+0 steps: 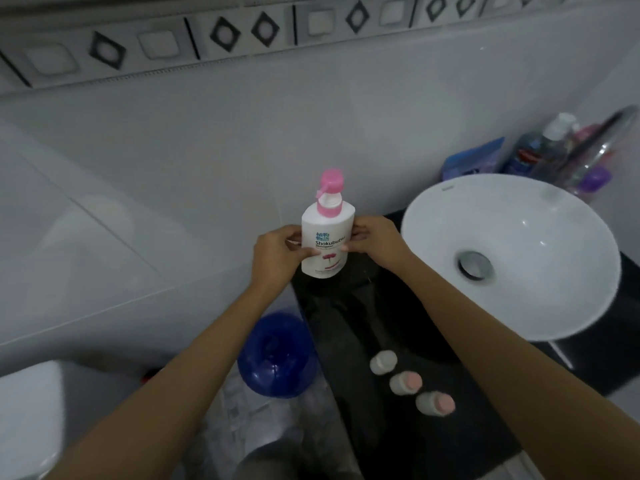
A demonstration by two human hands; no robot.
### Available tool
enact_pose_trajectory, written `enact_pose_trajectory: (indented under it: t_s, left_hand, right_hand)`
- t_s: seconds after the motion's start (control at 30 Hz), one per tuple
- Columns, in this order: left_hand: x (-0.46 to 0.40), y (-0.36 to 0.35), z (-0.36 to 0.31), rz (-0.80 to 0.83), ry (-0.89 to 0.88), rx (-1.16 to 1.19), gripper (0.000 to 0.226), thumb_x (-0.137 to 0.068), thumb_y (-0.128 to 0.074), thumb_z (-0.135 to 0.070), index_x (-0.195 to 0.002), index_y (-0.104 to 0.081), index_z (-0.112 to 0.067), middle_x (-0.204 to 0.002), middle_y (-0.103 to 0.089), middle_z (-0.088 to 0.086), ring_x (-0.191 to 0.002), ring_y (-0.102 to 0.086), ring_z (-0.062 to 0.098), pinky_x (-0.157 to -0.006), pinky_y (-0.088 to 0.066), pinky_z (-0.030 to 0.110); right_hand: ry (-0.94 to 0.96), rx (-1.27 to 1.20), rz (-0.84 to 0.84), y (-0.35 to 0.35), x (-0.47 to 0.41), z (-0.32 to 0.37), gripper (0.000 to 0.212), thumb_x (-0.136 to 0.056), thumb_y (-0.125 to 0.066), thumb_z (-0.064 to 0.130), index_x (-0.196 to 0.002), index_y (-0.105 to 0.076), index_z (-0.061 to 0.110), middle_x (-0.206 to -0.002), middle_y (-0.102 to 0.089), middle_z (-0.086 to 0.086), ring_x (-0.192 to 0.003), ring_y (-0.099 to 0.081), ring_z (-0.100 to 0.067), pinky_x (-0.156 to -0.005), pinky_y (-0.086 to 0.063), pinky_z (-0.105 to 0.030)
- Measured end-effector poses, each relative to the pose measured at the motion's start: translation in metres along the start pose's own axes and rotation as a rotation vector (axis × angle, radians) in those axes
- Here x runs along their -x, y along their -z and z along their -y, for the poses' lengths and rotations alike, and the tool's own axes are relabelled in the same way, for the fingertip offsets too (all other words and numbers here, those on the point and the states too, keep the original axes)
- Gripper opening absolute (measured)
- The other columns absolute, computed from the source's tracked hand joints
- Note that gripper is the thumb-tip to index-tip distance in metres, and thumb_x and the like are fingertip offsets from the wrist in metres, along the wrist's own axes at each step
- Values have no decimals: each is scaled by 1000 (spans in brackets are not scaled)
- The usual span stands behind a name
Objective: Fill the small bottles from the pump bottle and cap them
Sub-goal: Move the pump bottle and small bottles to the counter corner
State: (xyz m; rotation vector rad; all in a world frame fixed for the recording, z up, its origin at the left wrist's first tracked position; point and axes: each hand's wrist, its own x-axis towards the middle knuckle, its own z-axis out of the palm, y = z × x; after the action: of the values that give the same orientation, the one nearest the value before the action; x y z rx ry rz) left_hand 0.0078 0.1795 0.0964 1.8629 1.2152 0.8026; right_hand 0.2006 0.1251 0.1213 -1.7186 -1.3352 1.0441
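A white pump bottle (327,233) with a pink pump head stands at the far end of the black counter (353,327). My left hand (277,252) grips its left side and my right hand (375,242) grips its right side. Three small bottles stand in a row near the counter's front: one with a white cap (383,362), then two with pink caps (406,382) (435,403). All three have their caps on.
A white basin (512,251) sits on the counter to the right. Behind it stand toiletry bottles (540,150) and a blue packet (472,159). A blue round container (277,355) sits on the floor left of the counter. Tiled wall lies behind.
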Motion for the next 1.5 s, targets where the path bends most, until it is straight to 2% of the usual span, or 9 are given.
enact_pose_trajectory:
  t_s: [0.27, 0.43, 0.6, 0.8, 0.93, 1.1, 1.27, 1.37, 1.5]
  left_hand:
    - [-30, -5, 19, -82, 81, -37, 34, -68, -81, -13, -99, -71, -5, -101, -74, 11, -82, -67, 17, -71, -51, 21]
    - [-40, -11, 25, -117, 103, -45, 36, -69, -81, -13, -102, -69, -3, -103, -73, 14, -88, -68, 23, -76, -54, 28]
    - [-44, -14, 34, -105, 147, -16, 38, -70, -80, -13, -105, -68, -3, -103, -72, 14, -89, -69, 24, -81, -56, 35]
    - [-43, -15, 34, -72, 126, -1, 44, -73, -78, -12, -113, -64, -3, -109, -70, 14, -90, -65, 20, -80, -53, 28]
    - [-38, -13, 41, -71, 195, 31, 48, -71, -79, -10, -115, -61, 0, -106, -67, 13, -93, -62, 21, -83, -51, 28]
    - [2, -18, 52, -209, 244, 31, 25, -77, -74, -10, -100, -64, -5, -88, -66, 10, -80, -62, 20, -79, -54, 33]
    - [63, -43, 25, 255, 102, 160, 29, -75, -77, -13, -102, -66, -14, -91, -66, -2, -81, -62, 4, -78, -50, 19]
    - [89, -59, 10, 606, -51, 57, 51, -65, -84, -29, -112, -65, -24, -103, -62, -9, -93, -59, 0, -80, -47, 10]
    - [105, -81, 2, 827, -148, -104, 71, -59, -87, -27, -123, -57, -25, -112, -55, -7, -100, -55, 9, -89, -49, 25]
  right_hand:
    - [-64, 11, 73, -13, -59, -5, 46, -74, -70, -4, -120, -61, 3, -119, -66, -15, -110, -62, -25, -100, -47, -42]
    - [-61, 40, 44, -15, -72, -3, 47, -74, -69, -6, -120, -61, 1, -120, -65, -17, -108, -61, -23, -92, -47, -32]
    - [-93, 60, 19, -18, -82, -9, 47, -72, -71, -3, -118, -63, 3, -116, -67, -18, -108, -63, -29, -97, -49, -48]
    - [-130, 53, 2, -21, -77, -11, 48, -75, -72, 1, -122, -60, 2, -118, -65, -21, -110, -61, -32, -97, -48, -50]
    - [-186, 60, -53, -15, -51, -8, 62, -77, -74, 6, -132, -48, 0, -124, -58, -20, -110, -57, -27, -100, -47, -42]
    - [-249, 49, -71, -2, 26, -11, 47, -77, -76, 19, -121, -60, 14, -107, -67, -5, -97, -63, -16, -95, -50, -35]
    - [-295, 99, -183, 4, 133, -27, 29, -76, -76, 24, -103, -68, 14, -89, -73, -3, -83, -66, -11, -78, -48, -17]
    - [-410, 133, -240, 0, 178, -46, 36, -73, -79, 27, -105, -68, 14, -89, -70, -4, -77, -63, -10, -75, -51, -22]
    - [-486, 371, -137, -13, 208, -64, 49, -75, -73, 40, -117, -61, 17, -107, -64, -2, -95, -60, -16, -83, -49, -29]
